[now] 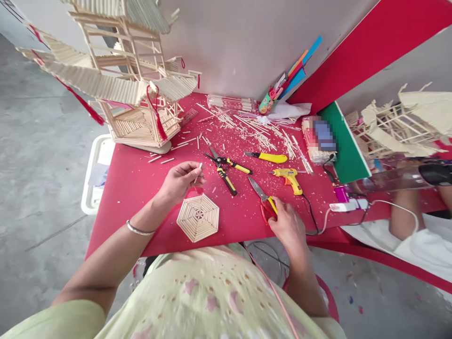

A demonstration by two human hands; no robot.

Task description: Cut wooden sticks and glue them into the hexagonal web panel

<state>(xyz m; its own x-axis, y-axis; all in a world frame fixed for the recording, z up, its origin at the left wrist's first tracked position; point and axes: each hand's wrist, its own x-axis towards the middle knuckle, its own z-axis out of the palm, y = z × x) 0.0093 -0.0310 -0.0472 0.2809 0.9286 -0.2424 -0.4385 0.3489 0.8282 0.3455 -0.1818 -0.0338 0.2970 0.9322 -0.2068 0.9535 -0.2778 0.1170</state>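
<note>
My left hand (185,180), a bracelet on its wrist, pinches a short thin wooden stick (198,173) above the table. Just below it lies a flat hexagon of wooden sticks (197,218) arranged in nested rings. The fingers of my right hand (287,221) are closed on the handles of a pair of scissors (262,195) with red and yellow grips; the blades point away to the left, near the tabletop. Black and yellow pruning shears (228,169) lie open between my hands, farther back. A yellow glue gun (289,180) rests beyond the scissors.
A pagoda-like stick model (141,94) with red tassels stands at the left back. Cut sticks (247,125) and crumbs litter the red table (141,165). A yellow utility knife (270,157), a green divider (348,146) and a power strip (349,205) are rightward. Another person's arm (406,212) is beyond.
</note>
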